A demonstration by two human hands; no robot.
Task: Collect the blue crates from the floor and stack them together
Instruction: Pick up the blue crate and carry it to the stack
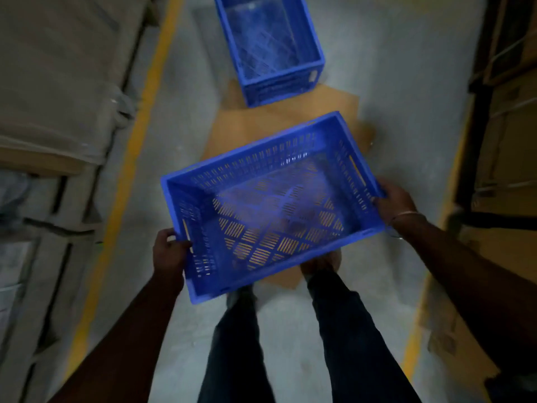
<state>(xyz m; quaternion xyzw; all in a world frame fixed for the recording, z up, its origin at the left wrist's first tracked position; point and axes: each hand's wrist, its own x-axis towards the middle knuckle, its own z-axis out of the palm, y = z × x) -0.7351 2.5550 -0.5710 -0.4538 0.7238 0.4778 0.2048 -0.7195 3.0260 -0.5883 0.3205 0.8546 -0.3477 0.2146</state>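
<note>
Grey concrete floor [186,135] runs down a narrow aisle, edged on each side by a yellow painted line [136,135], with pale wrapped stacks [58,82] along the left edge and dark shelving with cartons [505,126] along the right.

Both arms reach forward and down from the bottom corners of the view. The left hand [170,251] curls around the near-left short end of the held crate [270,205], fingers hooked at the rim beside the handle slot. The right hand [395,200] grips the opposite short end at its rim, thumb on the inside wall; a thin bangle [406,214] circles that wrist.

Carried between the hands above the floor, this crate is tilted and skewed to the aisle. It is bright blue, open-topped, with slotted walls and a perforated base through which brown shows. Below it lies a flattened cardboard sheet [290,117], and the person's dark-trousered legs [343,330] stand at the sheet's near edge.

A second blue crate [270,48] rests on the floor at the sheet's far edge, upright and open, well apart from the held one.
</note>
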